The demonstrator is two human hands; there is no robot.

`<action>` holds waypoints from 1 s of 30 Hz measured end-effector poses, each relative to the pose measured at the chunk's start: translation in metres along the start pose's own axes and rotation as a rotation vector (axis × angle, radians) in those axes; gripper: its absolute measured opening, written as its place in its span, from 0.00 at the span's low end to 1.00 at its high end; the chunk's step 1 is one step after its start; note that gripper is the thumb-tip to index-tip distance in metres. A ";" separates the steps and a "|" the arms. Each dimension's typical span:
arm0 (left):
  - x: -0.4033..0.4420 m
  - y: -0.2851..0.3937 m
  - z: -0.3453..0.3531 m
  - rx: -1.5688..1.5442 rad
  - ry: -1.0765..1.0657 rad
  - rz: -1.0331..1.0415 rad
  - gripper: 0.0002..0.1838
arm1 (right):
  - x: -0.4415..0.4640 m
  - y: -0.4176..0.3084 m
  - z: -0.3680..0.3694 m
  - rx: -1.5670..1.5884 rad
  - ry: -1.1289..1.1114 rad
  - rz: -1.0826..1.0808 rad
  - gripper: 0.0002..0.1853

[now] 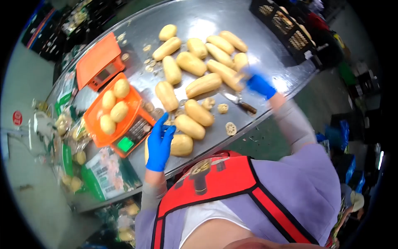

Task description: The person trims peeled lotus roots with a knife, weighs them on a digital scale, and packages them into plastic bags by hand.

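My left hand (159,145), in a blue glove, has its fingers spread. It is over the front of the metal table, between the orange scale (132,137) and a pale lotus root (181,145). My right hand (260,83), also blue-gloved, is smeared by motion at the right end of a long lotus root (226,74); whether its fingers grip it cannot be made out. Just below that hand lies a knife with a brown handle (248,108). Cut lotus root slices (231,128) lie near the table edge. Several whole lotus roots (190,63) are spread across the middle.
The scale's orange tray (93,126) bears several lotus root pieces (119,111). Behind it stands a second orange scale (99,62). A black crate (282,23) is at the far right corner. Green-and-white plastic bags (107,172) lie at the left edge of the metal table (207,14).
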State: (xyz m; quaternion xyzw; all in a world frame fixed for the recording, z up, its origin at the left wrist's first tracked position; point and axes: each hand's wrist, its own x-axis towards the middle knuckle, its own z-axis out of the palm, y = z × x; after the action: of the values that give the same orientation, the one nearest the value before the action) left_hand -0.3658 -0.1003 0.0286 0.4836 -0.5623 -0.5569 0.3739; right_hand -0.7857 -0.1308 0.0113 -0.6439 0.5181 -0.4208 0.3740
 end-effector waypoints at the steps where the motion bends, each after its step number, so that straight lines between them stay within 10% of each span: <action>1: 0.002 -0.019 -0.010 0.123 0.001 0.033 0.24 | 0.017 0.017 -0.063 0.682 0.175 0.157 0.14; 2: -0.003 -0.014 -0.014 0.140 -0.003 -0.011 0.24 | 0.034 0.032 -0.125 1.141 0.419 0.226 0.16; 3: -0.006 -0.018 -0.017 0.159 0.006 -0.004 0.22 | 0.046 0.036 -0.188 0.514 0.498 0.149 0.17; 5: -0.015 -0.023 -0.023 0.184 0.030 -0.003 0.20 | 0.082 -0.024 -0.226 0.337 0.632 -0.024 0.17; 6: -0.019 -0.024 -0.025 0.189 0.034 -0.006 0.18 | 0.088 -0.051 -0.219 0.788 0.719 -0.067 0.15; 8: -0.030 -0.046 -0.033 0.134 0.103 -0.009 0.15 | 0.120 -0.038 -0.198 0.711 0.689 -0.064 0.19; 16: -0.107 -0.116 -0.123 0.548 0.742 0.066 0.16 | 0.130 -0.073 0.190 0.100 -0.330 0.047 0.17; 20: -0.137 -0.122 -0.153 1.057 0.881 -0.065 0.32 | 0.161 -0.076 0.273 0.349 -0.342 -0.115 0.18; 23: -0.146 -0.140 -0.164 1.124 0.840 -0.219 0.36 | 0.187 -0.086 0.298 -0.136 -0.134 -0.456 0.23; 30: -0.157 -0.159 -0.178 1.098 0.708 -0.185 0.26 | 0.236 -0.059 0.325 -0.525 -0.239 -0.635 0.38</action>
State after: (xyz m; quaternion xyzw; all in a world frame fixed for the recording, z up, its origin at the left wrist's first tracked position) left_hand -0.1354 0.0170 -0.0921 0.8043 -0.5637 -0.0262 0.1859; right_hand -0.4370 -0.3367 -0.0169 -0.8891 0.3365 -0.2913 0.1068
